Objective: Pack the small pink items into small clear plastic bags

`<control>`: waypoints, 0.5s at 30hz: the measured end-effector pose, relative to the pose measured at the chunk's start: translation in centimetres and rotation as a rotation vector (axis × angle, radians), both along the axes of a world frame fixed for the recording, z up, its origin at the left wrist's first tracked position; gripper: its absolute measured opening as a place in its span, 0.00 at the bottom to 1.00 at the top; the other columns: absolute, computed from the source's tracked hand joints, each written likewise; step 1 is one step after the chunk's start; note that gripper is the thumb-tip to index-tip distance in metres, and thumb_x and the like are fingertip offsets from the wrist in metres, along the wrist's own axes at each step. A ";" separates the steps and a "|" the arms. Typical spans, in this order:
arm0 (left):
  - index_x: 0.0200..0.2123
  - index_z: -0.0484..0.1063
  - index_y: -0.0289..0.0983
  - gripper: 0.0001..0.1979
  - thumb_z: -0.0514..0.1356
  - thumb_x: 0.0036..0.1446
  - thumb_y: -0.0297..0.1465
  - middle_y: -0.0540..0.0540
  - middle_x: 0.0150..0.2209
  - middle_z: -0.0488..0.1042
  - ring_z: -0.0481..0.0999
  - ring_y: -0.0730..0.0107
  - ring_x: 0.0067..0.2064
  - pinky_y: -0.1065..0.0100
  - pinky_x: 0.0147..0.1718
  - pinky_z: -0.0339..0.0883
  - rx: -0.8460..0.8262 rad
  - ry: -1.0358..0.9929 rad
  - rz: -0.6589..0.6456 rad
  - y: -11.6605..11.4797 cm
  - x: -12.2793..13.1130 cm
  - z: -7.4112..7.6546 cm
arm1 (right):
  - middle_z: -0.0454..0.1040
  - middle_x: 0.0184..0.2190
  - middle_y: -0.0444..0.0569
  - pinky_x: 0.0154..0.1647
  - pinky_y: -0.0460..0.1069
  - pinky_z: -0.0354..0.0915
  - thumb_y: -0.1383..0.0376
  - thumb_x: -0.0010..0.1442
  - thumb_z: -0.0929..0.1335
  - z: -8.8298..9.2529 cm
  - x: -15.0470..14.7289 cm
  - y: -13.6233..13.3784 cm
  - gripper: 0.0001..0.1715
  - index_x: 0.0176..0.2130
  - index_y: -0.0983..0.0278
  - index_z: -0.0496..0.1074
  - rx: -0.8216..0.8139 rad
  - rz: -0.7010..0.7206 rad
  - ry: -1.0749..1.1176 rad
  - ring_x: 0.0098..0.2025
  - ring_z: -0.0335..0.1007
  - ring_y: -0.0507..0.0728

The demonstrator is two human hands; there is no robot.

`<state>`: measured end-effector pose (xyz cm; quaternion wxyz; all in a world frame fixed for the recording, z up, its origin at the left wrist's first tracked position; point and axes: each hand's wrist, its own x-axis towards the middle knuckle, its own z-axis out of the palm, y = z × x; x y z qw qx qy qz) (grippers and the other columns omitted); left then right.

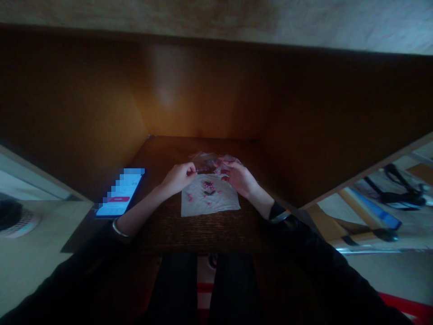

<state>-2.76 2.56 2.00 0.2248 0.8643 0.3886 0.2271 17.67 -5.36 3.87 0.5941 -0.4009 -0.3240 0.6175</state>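
A clear plastic bag (207, 163) with small dark and pinkish contents lies across the space between my hands. My left hand (181, 176) is closed in a pinch at the bag's left edge. On the other side, my right hand (241, 178) has its fingers bent around the bag's right part, thumb below. Just in front of the bag a whitish tissue (216, 205) is spread flat on the dark wooden surface. Small pink pieces (209, 185) and a few dark ones sit in a loose cluster on the tissue; what they are is too small to tell.
A lit phone (118, 196) lies on the left of the wooden desk (162, 232). Tall brown panels (203, 99) enclose the desk at the back and sides. Dark straps (402, 192) and a blue item (380, 210) are on the right; a white basket (25, 223) stands at far left.
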 end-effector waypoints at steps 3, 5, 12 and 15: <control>0.33 0.72 0.34 0.05 0.56 0.55 0.23 0.45 0.30 0.76 0.75 0.69 0.31 0.70 0.31 0.65 0.002 -0.023 -0.048 0.3 -0.1 -0.5 | 0.77 0.33 0.45 0.26 0.47 0.55 0.63 0.44 0.70 -0.1 0.1 0.1 0.13 0.34 0.60 0.72 -0.007 -0.018 -0.040 0.32 0.69 0.54; 0.34 0.73 0.33 0.07 0.55 0.55 0.21 0.44 0.32 0.77 0.76 0.69 0.33 0.68 0.33 0.66 0.022 -0.014 -0.082 0.6 -0.1 -0.8 | 0.77 0.32 0.44 0.25 0.47 0.54 0.64 0.43 0.68 -0.1 0.3 0.3 0.13 0.34 0.60 0.72 -0.030 -0.044 -0.048 0.29 0.68 0.54; 0.45 0.74 0.33 0.14 0.53 0.58 0.21 0.39 0.45 0.78 0.77 0.62 0.46 0.61 0.47 0.69 0.164 0.042 -0.112 0.9 0.1 -1.7 | 0.76 0.30 0.45 0.23 0.48 0.55 0.64 0.42 0.64 -0.5 1.4 0.9 0.12 0.31 0.62 0.71 -0.108 -0.151 -0.111 0.26 0.67 0.53; 0.50 0.72 0.33 0.17 0.54 0.59 0.22 0.38 0.51 0.76 0.76 0.60 0.51 0.58 0.53 0.66 0.213 0.114 -0.090 0.9 -0.1 -1.5 | 0.76 0.31 0.46 0.23 0.48 0.57 0.65 0.41 0.65 -0.7 1.8 1.1 0.12 0.31 0.61 0.71 -0.112 -0.158 -0.198 0.27 0.68 0.54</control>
